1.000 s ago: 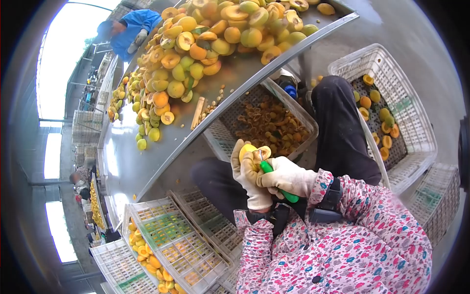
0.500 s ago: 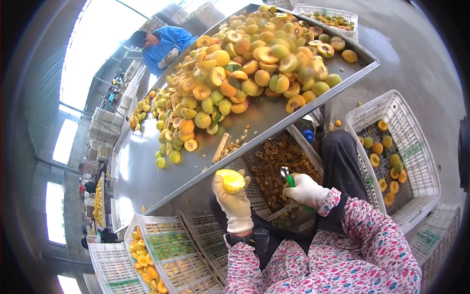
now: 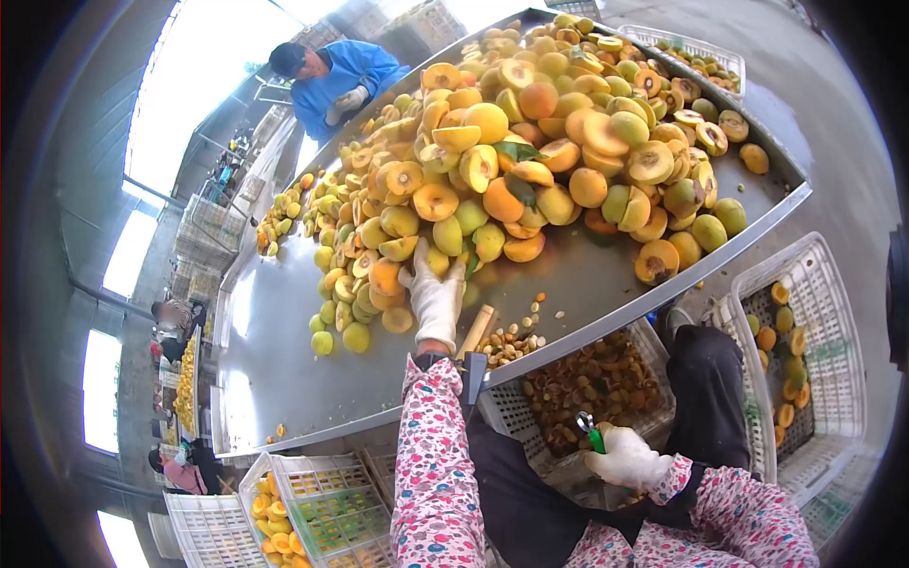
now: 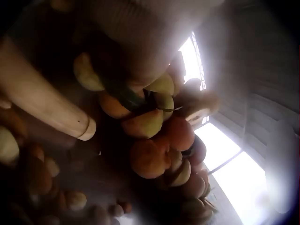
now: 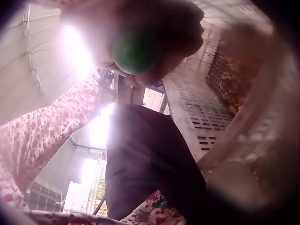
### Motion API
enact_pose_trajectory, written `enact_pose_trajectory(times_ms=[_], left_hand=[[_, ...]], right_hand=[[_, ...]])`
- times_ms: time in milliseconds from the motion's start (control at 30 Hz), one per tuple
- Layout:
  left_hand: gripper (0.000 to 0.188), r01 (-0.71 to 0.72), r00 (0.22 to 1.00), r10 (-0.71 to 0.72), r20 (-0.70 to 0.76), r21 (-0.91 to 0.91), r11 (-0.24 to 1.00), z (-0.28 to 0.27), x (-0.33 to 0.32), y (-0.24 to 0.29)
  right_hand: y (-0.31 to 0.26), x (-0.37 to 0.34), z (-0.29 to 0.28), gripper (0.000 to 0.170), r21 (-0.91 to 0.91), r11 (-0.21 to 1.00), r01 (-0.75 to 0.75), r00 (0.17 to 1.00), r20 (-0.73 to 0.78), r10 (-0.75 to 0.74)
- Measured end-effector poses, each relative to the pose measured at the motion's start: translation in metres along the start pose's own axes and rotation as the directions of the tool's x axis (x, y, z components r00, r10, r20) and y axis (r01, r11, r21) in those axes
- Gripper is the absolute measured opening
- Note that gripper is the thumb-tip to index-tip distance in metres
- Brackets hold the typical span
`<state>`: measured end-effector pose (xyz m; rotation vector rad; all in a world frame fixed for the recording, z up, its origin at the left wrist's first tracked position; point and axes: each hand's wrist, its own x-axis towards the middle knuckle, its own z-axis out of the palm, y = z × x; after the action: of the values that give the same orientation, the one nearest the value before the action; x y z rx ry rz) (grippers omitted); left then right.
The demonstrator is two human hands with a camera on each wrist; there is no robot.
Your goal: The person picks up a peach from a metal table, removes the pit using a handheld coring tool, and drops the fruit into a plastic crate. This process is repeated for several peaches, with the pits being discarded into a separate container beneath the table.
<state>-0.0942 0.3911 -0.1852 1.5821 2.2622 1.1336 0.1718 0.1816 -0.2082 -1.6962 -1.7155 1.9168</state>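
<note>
In the head view my gloved left hand (image 3: 436, 305) reaches into the fruit pile (image 3: 568, 133), its thumb and fingers on either side of a yellow-green fruit (image 3: 437, 262). Blurred, the same hand (image 4: 140, 33) fills the top of the left wrist view, above cut fruit (image 4: 143, 124) and a leaf. My gloved right hand (image 3: 627, 460) grips a tool with a green handle (image 3: 596, 440) and a ring-like metal tip (image 3: 585, 421), low over the crate of dark scraps (image 3: 587, 383). The handle's round green end (image 5: 136, 52) shows in the right wrist view.
A wooden stick (image 3: 476, 330) and loose pits (image 3: 511, 346) lie near the metal table's edge (image 3: 653, 270). Crates with fruit stand at right (image 3: 838, 350) and lower left (image 3: 331, 502). Across the table is a person in blue (image 3: 346, 80).
My left hand has moved forward from above the lap to the pile; the yellow fruit half it held is no longer seen in it. The right hand, still gripping the tool, has moved lower.
</note>
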Motion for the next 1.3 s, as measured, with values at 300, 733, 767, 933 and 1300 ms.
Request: enact_pose_trajectory(times_ms=[300, 733, 767, 933, 1300], left_hand=[[0.044, 0.419, 0.880, -0.017, 0.474, -0.761, 0.495, -0.083, -0.058, 0.010], [0.055, 0.743, 0.666, -0.101, 0.739, -0.670, 0.005, -0.052, -0.280, 0.050], [0.052, 0.730, 0.672, -0.108, 0.732, -0.680, -0.065, -0.054, -0.280, 0.055], [0.045, 0.763, 0.623, -0.096, 0.776, -0.630, -0.142, -0.047, -0.277, 0.040], [0.047, 0.591, 0.807, -0.142, 0.574, -0.790, 0.166, -0.043, -0.282, 0.053]], right_hand=[[0.004, 0.000, 0.001, 0.032, 0.173, 0.982, 0.080, 0.996, -0.044, -0.074], [0.018, -0.030, 0.016, 0.013, -0.709, 0.658, 0.255, 0.708, -0.327, -0.626], [0.017, -0.030, 0.017, 0.013, -0.705, 0.664, 0.249, 0.705, -0.339, -0.623], [0.011, -0.040, 0.015, 0.009, -0.812, 0.557, 0.177, 0.705, -0.290, -0.647], [0.002, -0.037, 0.017, 0.015, -0.842, 0.524, 0.126, 0.796, -0.229, -0.560]])
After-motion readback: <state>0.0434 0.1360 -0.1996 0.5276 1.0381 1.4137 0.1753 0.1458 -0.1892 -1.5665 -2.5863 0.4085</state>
